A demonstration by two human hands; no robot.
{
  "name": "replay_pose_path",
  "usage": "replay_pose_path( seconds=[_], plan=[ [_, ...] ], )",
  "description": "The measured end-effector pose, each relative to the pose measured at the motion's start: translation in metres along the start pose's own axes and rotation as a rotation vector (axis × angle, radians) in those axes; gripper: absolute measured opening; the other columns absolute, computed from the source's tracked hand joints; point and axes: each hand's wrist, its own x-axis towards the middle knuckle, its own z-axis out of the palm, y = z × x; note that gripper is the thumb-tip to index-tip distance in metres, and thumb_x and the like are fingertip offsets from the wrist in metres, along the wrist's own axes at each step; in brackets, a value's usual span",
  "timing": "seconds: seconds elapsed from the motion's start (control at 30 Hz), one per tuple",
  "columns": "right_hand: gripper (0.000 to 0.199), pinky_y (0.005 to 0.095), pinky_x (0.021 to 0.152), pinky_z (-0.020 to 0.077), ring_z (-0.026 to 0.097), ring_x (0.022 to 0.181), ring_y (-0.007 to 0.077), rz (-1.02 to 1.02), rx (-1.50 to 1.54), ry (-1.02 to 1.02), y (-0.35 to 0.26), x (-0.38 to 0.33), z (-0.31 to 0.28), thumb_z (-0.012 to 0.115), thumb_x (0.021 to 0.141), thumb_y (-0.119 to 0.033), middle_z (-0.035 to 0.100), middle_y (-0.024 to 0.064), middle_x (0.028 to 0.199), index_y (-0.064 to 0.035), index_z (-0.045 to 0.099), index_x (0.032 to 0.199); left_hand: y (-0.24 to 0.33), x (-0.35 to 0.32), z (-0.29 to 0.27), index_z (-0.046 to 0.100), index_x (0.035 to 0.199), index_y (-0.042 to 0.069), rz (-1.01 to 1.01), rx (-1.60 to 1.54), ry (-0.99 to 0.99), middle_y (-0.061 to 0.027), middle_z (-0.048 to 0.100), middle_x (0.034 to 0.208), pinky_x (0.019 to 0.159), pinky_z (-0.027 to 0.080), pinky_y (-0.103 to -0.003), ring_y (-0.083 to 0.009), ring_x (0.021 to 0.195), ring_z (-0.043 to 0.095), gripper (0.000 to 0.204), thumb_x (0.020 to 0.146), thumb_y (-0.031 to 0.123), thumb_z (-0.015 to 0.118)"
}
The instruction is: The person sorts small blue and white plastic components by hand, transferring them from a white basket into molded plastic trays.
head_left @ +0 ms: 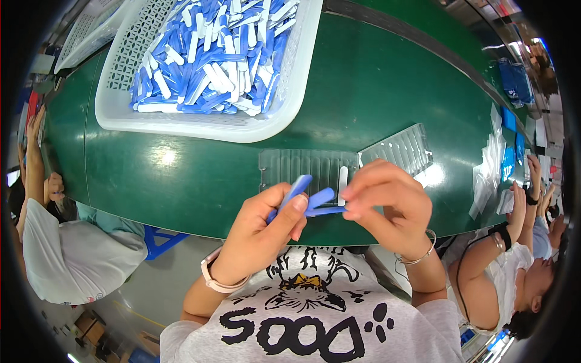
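**Both hands on blue plastic sticks over a clear tray**

Left hand [266,227] closed around a small bunch of blue sticks [295,190], thumb pressed on top, the ends poking up and to the right past the fingers. Right hand [387,199] pinched shut on one blue stick [327,211], held level by its right end between thumb and fingertips. That stick's other end meets the bunch in the left hand; cannot tell if they touch.

Both hands hover at the near edge of the green table [375,85], just in front of the person's chest. Directly behind the hands lies a clear ribbed tray [290,166], flat on the table, with one white stick [343,181] sitting upright in a slot near its right side. A second clear tray [399,148] lies tilted just right of it, edges touching or nearly.

Farther back, a white mesh basket [121,115] full of mixed blue and white sticks [212,60]. Another basket [85,30] at far left, partly cut off.

Other people sit at left and right; a co-worker's hands [532,187] at right near small clear bags [490,169].
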Motion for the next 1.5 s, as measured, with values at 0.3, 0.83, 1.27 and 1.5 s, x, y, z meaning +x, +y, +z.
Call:
replay_pose_path(
  seconds=[0.3,0.83,1.27,1.5],
  plan=[
    [0.006,0.0286,0.063,0.0454,0.058,0.067,0.0169,0.276,-0.349,-0.01,0.006,0.018,-0.016,0.072,0.077,-0.01,0.067,0.0056,0.08,-0.0054,0.068,0.08,-0.005,0.006,0.0,0.059,0.087,0.001,0.189,0.324,0.225,0.0001,0.053,0.06,0.051,0.036,-0.022,-0.0049,0.054,0.047,0.026,0.097,0.024,0.051],
    [0.03,0.0327,0.085,0.031,0.053,0.094,0.0175,0.248,-0.768,-0.349,0.008,0.045,-0.015,0.078,0.069,-0.021,0.063,-0.0018,0.091,-0.0125,0.064,0.095,-0.009,0.005,-0.005,0.06,0.088,0.002,0.227,0.274,0.208,0.0011,0.052,0.059,0.049,0.032,-0.022,-0.0034,0.053,0.041,0.027,0.097,0.026,0.052],
    [0.034,0.0336,0.085,0.0287,0.05,0.095,0.0198,0.272,-0.738,-0.389,0.005,0.039,-0.026,0.075,0.073,-0.022,0.06,0.0,0.092,-0.0107,0.062,0.102,-0.002,0.001,0.0,0.061,0.087,0.002,0.157,0.29,0.182,0.001,0.052,0.059,0.049,0.032,-0.022,-0.0036,0.053,0.042,0.027,0.097,0.025,0.053],
    [0.016,0.0256,0.057,0.0455,0.056,0.064,0.0153,0.23,-0.245,-0.127,-0.013,0.014,0.011,0.077,0.073,-0.01,0.065,0.008,0.081,-0.0035,0.069,0.085,-0.014,0.003,0.001,0.061,0.091,0.003,0.244,0.254,0.173,0.0016,0.053,0.06,0.049,0.032,-0.022,-0.0028,0.053,0.041,0.026,0.097,0.027,0.052]
  ],
)
